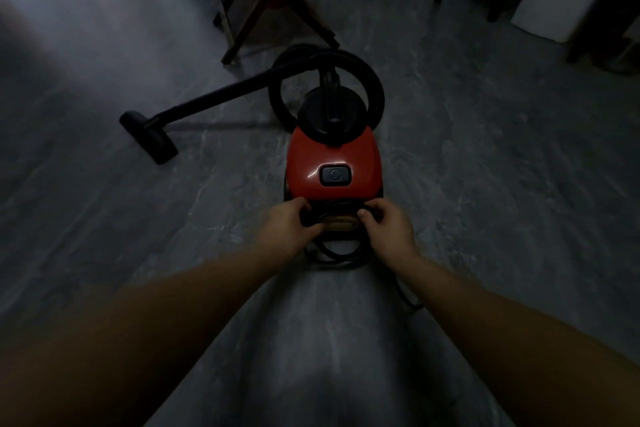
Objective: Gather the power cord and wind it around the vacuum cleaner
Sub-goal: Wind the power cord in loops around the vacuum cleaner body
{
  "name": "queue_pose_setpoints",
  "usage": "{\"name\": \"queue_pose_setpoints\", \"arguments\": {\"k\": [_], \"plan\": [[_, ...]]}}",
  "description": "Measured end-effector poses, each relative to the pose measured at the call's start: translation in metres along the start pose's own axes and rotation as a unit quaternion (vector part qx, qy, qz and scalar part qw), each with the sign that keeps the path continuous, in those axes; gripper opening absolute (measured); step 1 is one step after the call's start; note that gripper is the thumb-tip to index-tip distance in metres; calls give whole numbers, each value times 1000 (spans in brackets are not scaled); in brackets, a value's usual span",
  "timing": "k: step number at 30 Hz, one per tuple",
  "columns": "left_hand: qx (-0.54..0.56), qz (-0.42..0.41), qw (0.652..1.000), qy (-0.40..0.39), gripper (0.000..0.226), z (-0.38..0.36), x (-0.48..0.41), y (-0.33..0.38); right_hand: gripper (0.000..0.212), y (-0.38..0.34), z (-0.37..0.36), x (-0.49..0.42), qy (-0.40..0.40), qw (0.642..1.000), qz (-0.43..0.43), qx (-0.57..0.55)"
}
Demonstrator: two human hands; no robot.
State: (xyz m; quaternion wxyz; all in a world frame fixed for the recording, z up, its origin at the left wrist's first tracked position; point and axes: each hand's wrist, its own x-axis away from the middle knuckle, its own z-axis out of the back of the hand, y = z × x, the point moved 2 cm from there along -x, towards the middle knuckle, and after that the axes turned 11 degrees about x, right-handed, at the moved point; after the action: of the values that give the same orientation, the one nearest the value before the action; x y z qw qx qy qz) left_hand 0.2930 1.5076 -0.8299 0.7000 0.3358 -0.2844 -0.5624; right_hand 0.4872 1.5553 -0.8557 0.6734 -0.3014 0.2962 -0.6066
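Black looped cord (337,262), red vacuum (332,156)

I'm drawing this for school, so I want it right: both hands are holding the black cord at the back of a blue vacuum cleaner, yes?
Not quite. The vacuum cleaner is red, not blue, as the head view shows. The rest holds: the left hand and the right hand both grip the black cord at its back end.

Both forearms show bare along their whole visible length, and the left hand (289,224) and the right hand (388,227), at the near end of the vacuum cleaner (332,156), are bare as well.
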Motion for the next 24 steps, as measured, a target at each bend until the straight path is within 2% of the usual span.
{"name": "queue_pose_setpoints", "arguments": {"k": [9, 13, 18, 22, 24], "plan": [[-6, 14, 1000, 8, 11, 4, -9, -1, 15, 5, -1, 4, 22, 998, -52, -43], [3, 9, 1000, -10, 6, 5, -12, 1, 14, 4, -4, 5, 31, 999, -32, -24], [80, 63, 994, -35, 14, 8, -18, -1, 6, 2, -4, 0, 26, 999, -21, -30], [121, 98, 987, -49, 11, 10, -21, -2, 11, 5, -5, -3, 14, 999, -14, -36], [141, 104, 983, -47, 17, 11, -22, -4, 11, 5, -5, -4, 20, 999, -9, -32]]}}
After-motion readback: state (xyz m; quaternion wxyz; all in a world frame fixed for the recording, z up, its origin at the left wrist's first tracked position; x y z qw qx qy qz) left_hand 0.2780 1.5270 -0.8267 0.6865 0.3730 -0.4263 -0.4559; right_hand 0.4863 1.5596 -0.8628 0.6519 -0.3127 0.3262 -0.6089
